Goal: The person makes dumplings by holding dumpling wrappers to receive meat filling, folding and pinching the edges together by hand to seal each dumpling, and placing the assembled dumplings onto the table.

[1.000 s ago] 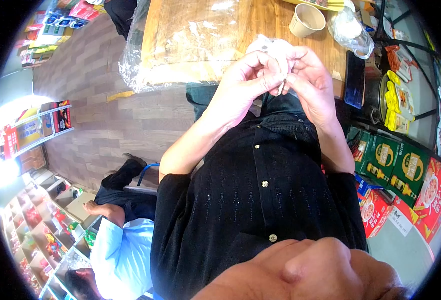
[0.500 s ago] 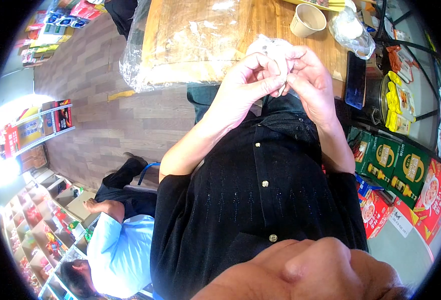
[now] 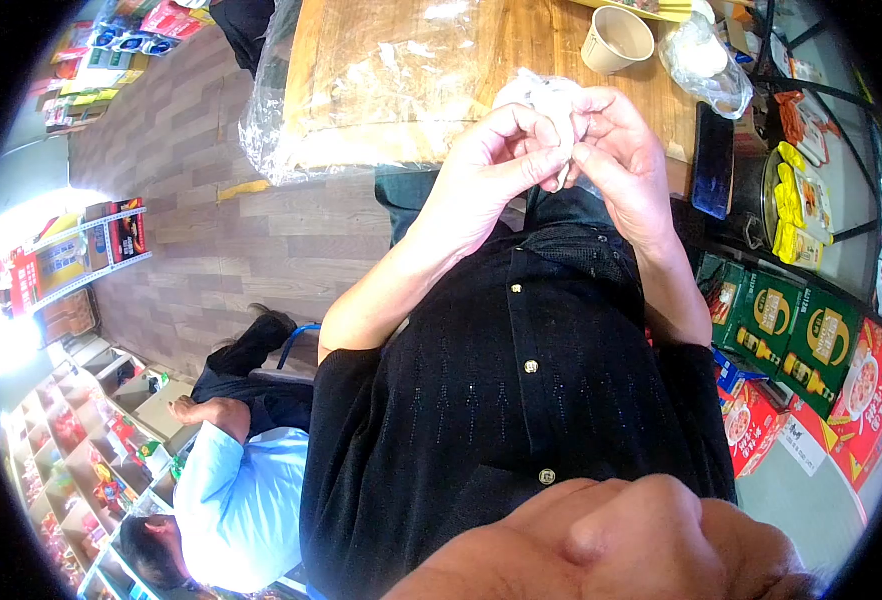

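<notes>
A thin, whitish plastic bag [image 3: 539, 93] sits at the near edge of the wooden table, its gathered top between my two hands. My left hand [image 3: 506, 160] pinches the twisted plastic between thumb and fingers. Close against it on the right, my right hand [image 3: 616, 150] has its thumb and fingertips closed on the same gathered part. What is inside the bag cannot be made out. Just beyond my right hand stands a paper cup [image 3: 617, 42]. A second clear bag [image 3: 706, 62] with something white in it lies to the cup's right.
Clear plastic sheeting covers part of the wooden table [image 3: 381, 80]. A dark phone-like slab [image 3: 711, 160] lies at its right edge. Green boxes [image 3: 781, 325] and yellow packets [image 3: 796, 205] stand right. A person in a light blue shirt [image 3: 241, 500] sits lower left beside goods shelves.
My right-hand fingers have shifted slightly on the gathered plastic; the left hand stays almost in place. The seated person's head and arm have moved a little.
</notes>
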`<action>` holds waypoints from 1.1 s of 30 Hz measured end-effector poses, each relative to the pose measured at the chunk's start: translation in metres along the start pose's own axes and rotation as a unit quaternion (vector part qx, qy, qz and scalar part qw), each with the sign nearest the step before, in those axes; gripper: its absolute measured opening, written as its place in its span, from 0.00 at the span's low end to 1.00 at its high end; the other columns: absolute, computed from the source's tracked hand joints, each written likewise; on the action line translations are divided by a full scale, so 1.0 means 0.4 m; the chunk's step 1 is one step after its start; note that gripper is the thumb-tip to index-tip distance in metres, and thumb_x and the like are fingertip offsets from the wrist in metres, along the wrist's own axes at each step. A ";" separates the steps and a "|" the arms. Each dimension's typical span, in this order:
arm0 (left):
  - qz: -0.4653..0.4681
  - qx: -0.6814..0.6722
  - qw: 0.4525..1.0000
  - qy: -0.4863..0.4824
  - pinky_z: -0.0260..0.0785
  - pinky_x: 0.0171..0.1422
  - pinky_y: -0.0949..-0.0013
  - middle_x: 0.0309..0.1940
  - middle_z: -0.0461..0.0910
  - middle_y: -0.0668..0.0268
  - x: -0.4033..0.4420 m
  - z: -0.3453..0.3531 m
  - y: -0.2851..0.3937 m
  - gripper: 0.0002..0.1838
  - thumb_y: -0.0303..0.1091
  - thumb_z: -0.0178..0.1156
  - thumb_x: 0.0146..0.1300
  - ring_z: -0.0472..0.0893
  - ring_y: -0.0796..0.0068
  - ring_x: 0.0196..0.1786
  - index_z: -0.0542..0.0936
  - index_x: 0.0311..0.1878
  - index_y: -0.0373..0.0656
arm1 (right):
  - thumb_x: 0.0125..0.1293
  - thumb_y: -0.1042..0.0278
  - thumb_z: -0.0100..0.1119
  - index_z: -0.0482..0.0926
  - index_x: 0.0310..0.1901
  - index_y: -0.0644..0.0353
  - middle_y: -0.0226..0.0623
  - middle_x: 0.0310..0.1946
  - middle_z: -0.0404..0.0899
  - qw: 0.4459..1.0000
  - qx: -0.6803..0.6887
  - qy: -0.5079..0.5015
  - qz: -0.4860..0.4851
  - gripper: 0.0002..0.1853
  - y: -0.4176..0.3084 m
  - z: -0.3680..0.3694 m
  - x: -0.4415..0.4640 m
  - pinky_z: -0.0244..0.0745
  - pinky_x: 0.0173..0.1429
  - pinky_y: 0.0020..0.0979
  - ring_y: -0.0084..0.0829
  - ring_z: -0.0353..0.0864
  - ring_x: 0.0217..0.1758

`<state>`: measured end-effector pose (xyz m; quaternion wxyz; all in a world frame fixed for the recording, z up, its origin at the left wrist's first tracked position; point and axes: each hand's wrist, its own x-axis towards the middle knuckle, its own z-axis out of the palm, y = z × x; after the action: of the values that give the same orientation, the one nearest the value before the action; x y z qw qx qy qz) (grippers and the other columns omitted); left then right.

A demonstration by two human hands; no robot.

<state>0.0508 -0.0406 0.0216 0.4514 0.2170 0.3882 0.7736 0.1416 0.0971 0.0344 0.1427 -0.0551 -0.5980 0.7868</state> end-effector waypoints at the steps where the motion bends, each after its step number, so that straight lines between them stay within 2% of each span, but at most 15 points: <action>1: 0.000 0.000 1.000 0.000 0.68 0.41 0.80 0.32 0.77 0.68 0.000 -0.001 -0.001 0.05 0.28 0.60 0.65 0.75 0.82 0.34 0.75 0.39 0.39 | 0.64 0.83 0.49 0.67 0.52 0.62 0.32 0.34 0.77 1.000 -0.003 0.004 0.001 0.15 0.001 0.000 0.000 0.72 0.35 0.18 0.18 0.78 0.31; 9: 0.020 0.016 1.000 0.003 0.68 0.41 0.80 0.31 0.76 0.70 0.001 0.002 -0.006 0.04 0.27 0.58 0.66 0.74 0.83 0.34 0.75 0.40 0.39 | 0.64 0.84 0.49 0.66 0.52 0.63 0.32 0.36 0.77 1.000 -0.014 0.020 -0.001 0.15 0.002 -0.001 -0.001 0.72 0.36 0.18 0.17 0.77 0.33; 12: 0.031 0.057 0.998 0.009 0.68 0.42 0.80 0.33 0.75 0.70 0.003 0.006 -0.012 0.05 0.25 0.59 0.64 0.73 0.84 0.34 0.75 0.42 0.38 | 0.63 0.84 0.48 0.65 0.52 0.63 0.33 0.36 0.77 0.999 -0.003 0.040 -0.004 0.16 0.007 -0.009 0.001 0.73 0.37 0.19 0.19 0.77 0.34; 13: 0.031 0.057 0.998 0.008 0.68 0.42 0.80 0.33 0.75 0.70 0.001 0.006 -0.017 0.05 0.25 0.59 0.64 0.73 0.84 0.34 0.75 0.42 0.38 | 0.63 0.84 0.48 0.64 0.53 0.63 0.33 0.36 0.77 0.998 0.038 0.041 -0.012 0.17 0.007 -0.016 0.005 0.73 0.38 0.20 0.20 0.77 0.34; 15: 0.087 0.172 0.981 0.027 0.67 0.42 0.80 0.36 0.74 0.70 -0.008 0.009 -0.030 0.10 0.24 0.61 0.61 0.72 0.84 0.35 0.75 0.45 0.39 | 0.63 0.83 0.47 0.63 0.54 0.63 0.34 0.36 0.76 0.996 0.079 0.042 -0.021 0.17 0.003 -0.022 0.009 0.73 0.39 0.21 0.21 0.77 0.34; 16: 0.100 0.172 0.980 0.031 0.67 0.42 0.79 0.39 0.72 0.69 -0.009 0.017 -0.033 0.16 0.24 0.66 0.56 0.72 0.83 0.38 0.75 0.48 0.40 | 0.63 0.83 0.47 0.62 0.55 0.63 0.34 0.36 0.76 0.990 0.128 0.050 -0.010 0.18 -0.001 -0.023 0.011 0.74 0.40 0.22 0.22 0.77 0.34; 17: 0.100 0.172 0.980 0.029 0.67 0.42 0.79 0.39 0.72 0.69 -0.010 0.021 -0.035 0.16 0.24 0.66 0.56 0.72 0.83 0.38 0.75 0.48 0.40 | 0.64 0.82 0.46 0.61 0.55 0.63 0.35 0.36 0.76 0.983 0.176 0.059 0.001 0.18 -0.005 -0.023 0.013 0.74 0.40 0.23 0.24 0.77 0.35; 19: 0.162 0.265 0.950 0.031 0.67 0.43 0.78 0.41 0.72 0.69 -0.013 0.026 -0.036 0.19 0.25 0.68 0.53 0.72 0.81 0.40 0.75 0.48 0.41 | 0.64 0.81 0.46 0.61 0.55 0.63 0.35 0.36 0.76 0.979 0.190 0.073 0.001 0.18 -0.011 -0.014 0.018 0.73 0.40 0.24 0.24 0.77 0.34; 20: 0.162 0.271 0.948 0.027 0.68 0.44 0.76 0.43 0.72 0.69 -0.013 0.023 -0.036 0.20 0.25 0.70 0.51 0.72 0.79 0.42 0.75 0.48 0.42 | 0.64 0.81 0.46 0.60 0.55 0.63 0.35 0.36 0.76 0.975 0.204 0.087 0.003 0.18 -0.013 -0.011 0.020 0.73 0.41 0.24 0.24 0.77 0.34; 27: 0.164 0.272 0.948 0.035 0.69 0.44 0.76 0.42 0.72 0.67 0.000 0.031 -0.033 0.15 0.26 0.67 0.55 0.73 0.78 0.42 0.75 0.46 0.41 | 0.64 0.83 0.46 0.61 0.55 0.64 0.34 0.34 0.76 0.985 0.151 0.080 -0.024 0.17 0.000 -0.015 0.016 0.71 0.41 0.22 0.23 0.76 0.34; 29: 0.150 0.261 0.953 0.038 0.69 0.44 0.76 0.41 0.71 0.67 0.000 0.029 -0.034 0.11 0.26 0.64 0.58 0.73 0.79 0.43 0.76 0.44 0.41 | 0.64 0.83 0.46 0.62 0.57 0.60 0.31 0.37 0.71 0.996 0.067 0.056 -0.032 0.20 0.001 -0.019 0.012 0.70 0.45 0.24 0.23 0.74 0.41; 33: 0.147 0.248 0.957 0.036 0.69 0.44 0.77 0.40 0.70 0.68 0.004 0.029 -0.033 0.10 0.26 0.63 0.59 0.73 0.80 0.43 0.76 0.43 0.40 | 0.64 0.84 0.45 0.62 0.57 0.60 0.31 0.36 0.72 0.995 0.065 0.070 -0.040 0.20 0.001 -0.013 0.012 0.70 0.44 0.24 0.22 0.74 0.39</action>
<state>0.0648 -0.0307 0.0182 0.2503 0.3494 0.5477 0.7178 0.1382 0.1033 0.0329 0.2189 -0.0767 -0.5356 0.8120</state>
